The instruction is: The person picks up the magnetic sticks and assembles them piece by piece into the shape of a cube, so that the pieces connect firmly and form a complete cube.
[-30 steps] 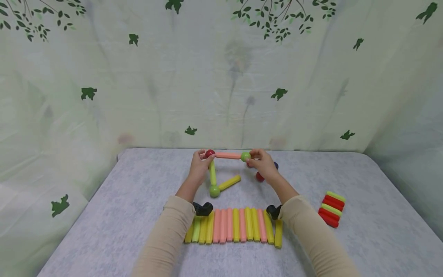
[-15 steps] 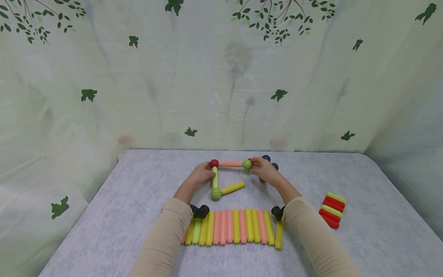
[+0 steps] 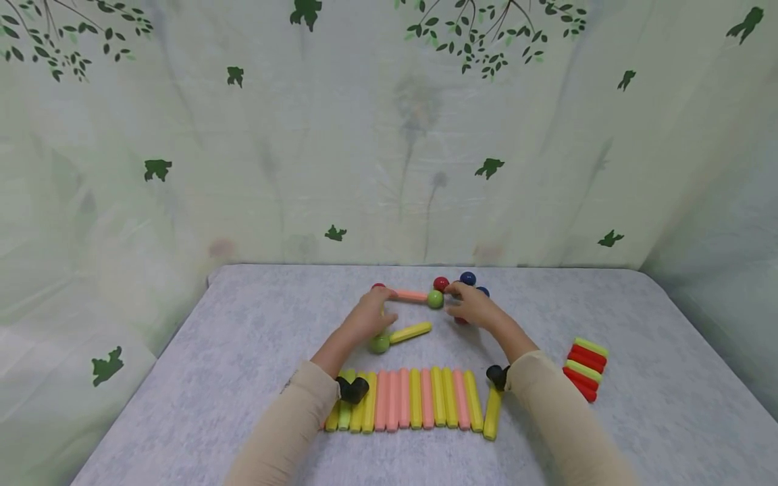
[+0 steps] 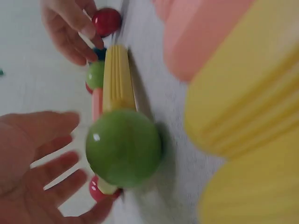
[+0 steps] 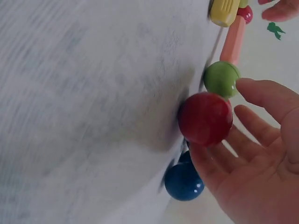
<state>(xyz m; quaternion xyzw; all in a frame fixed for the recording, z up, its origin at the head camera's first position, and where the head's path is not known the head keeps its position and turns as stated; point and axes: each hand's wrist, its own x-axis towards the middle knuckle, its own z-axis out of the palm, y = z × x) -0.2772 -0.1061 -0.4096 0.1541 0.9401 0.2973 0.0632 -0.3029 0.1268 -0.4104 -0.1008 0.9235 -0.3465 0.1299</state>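
Note:
A partly joined shape of sticks and balls lies on the table: a near green ball (image 3: 379, 344) with a yellow stick (image 3: 410, 333), and a pink stick (image 3: 410, 296) running from a red ball (image 3: 378, 285) to a far green ball (image 3: 435, 299). My left hand (image 3: 367, 317) hovers over its left side, fingers spread, hiding most of the light green stick there. My right hand (image 3: 474, 305) is right beside the far green ball, fingers loosely bent and holding nothing. Under it sits a loose red ball (image 5: 205, 119), with a blue ball (image 5: 184, 181) close by.
A row of yellow, pink and green sticks (image 3: 416, 398) lies in front, between the forearms. Several red and green sticks (image 3: 586, 368) form a small group at the right. Another red ball (image 3: 441, 283) and a blue ball (image 3: 467, 278) lie near the back edge.
The joined piece has come down from the raised hands onto the table, nearer to me. Both hands have let go of its balls; the right has drawn slightly to the right.

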